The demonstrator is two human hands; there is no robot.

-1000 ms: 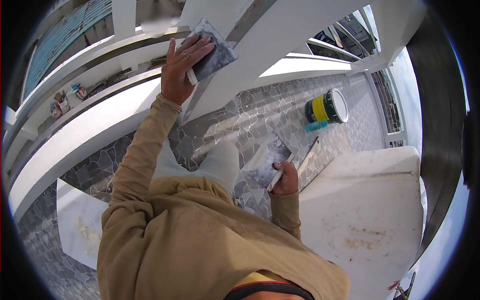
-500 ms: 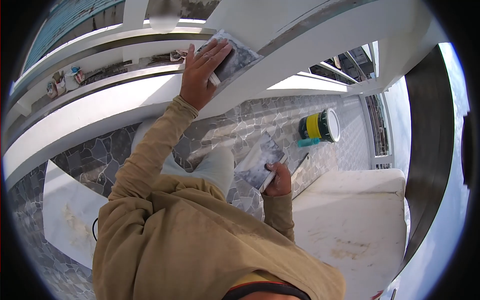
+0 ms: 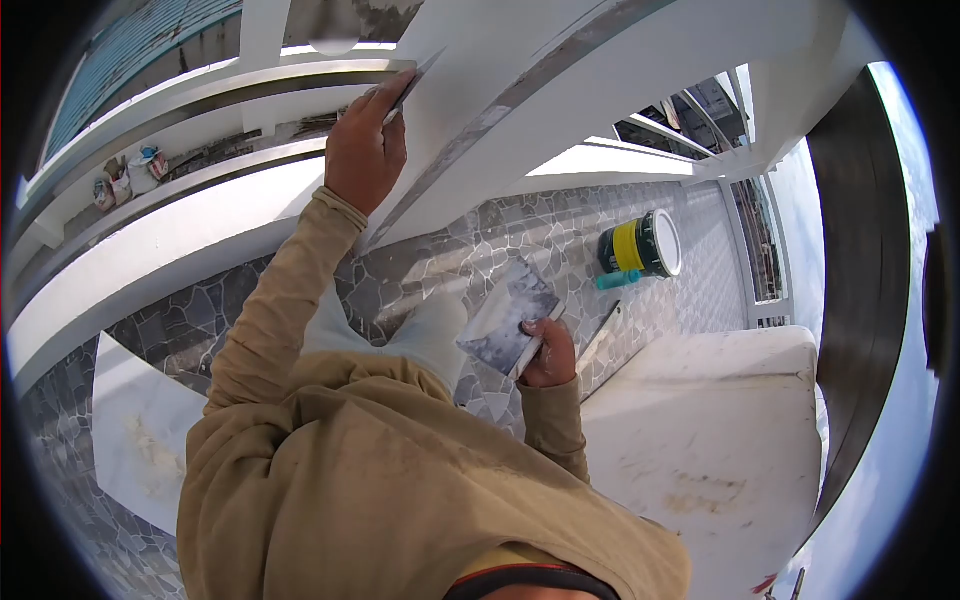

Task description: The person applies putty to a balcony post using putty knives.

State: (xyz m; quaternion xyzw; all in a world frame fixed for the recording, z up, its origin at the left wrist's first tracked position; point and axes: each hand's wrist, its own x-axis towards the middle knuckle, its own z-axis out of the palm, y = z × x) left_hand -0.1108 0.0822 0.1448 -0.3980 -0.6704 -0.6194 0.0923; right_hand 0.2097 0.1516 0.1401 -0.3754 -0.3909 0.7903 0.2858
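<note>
My left hand (image 3: 365,155) is closed on a thin flat blade (image 3: 403,93), seen nearly edge-on against the white beam (image 3: 450,110). Most of that tool is hidden by the fingers. A rough grey strip (image 3: 520,88) runs along the beam, to the right of this hand. Lower down, my right hand (image 3: 551,356) grips a flat rectangular plate (image 3: 512,312) smeared with white and grey material, its thumb on the upper face. The plate is held above the stone-patterned floor, apart from the beam.
A dark bucket (image 3: 648,245) with a yellow band lies beyond my right hand, a teal object (image 3: 617,281) beside it. At the lower right is a stained white block (image 3: 710,430). A white panel (image 3: 140,430) lies at left. Several bags (image 3: 125,178) are beyond the railing.
My left hand has moved left and slightly down, and its blade has turned from broad face to nearly edge-on. My right hand and plate have shifted slightly left.
</note>
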